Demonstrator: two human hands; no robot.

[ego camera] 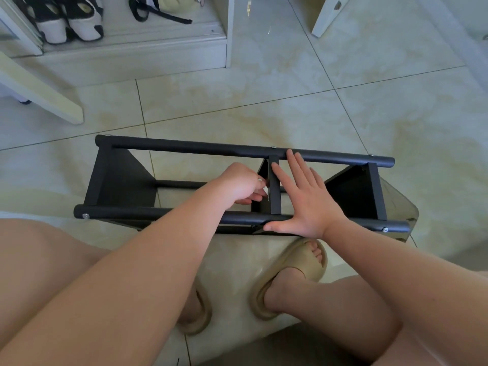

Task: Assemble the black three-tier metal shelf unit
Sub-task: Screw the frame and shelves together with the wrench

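Two bare hands over the black shelf unit, lying on its side on the pale tiled floor directly beneath them. Right hand flat and wide, fingers straight and spread: heel of the palm and thumb pressed on the near tube, fingertips reaching across the gap to the far tube, index finger alongside the edge of the middle panel. Left hand just left of that panel, fingers curled in toward the panel's face; cannot tell whether anything small pinched between them. Hands close together, separated only by the panel's edge. One end panel well to the left of the left hand, the other end panel just right of the right hand, both set between the two tubes. Silver screw head at the near tube's left end, another screw head at its right end, beyond the right wrist. Below the right hand, nearer the body, a foot in a beige slide, toes close beside the near tube; second beige slide under the left forearm, mostly hidden. Far beyond the left hand, black-and-white shoes on a low ledge, and a white board slanting across the floor.
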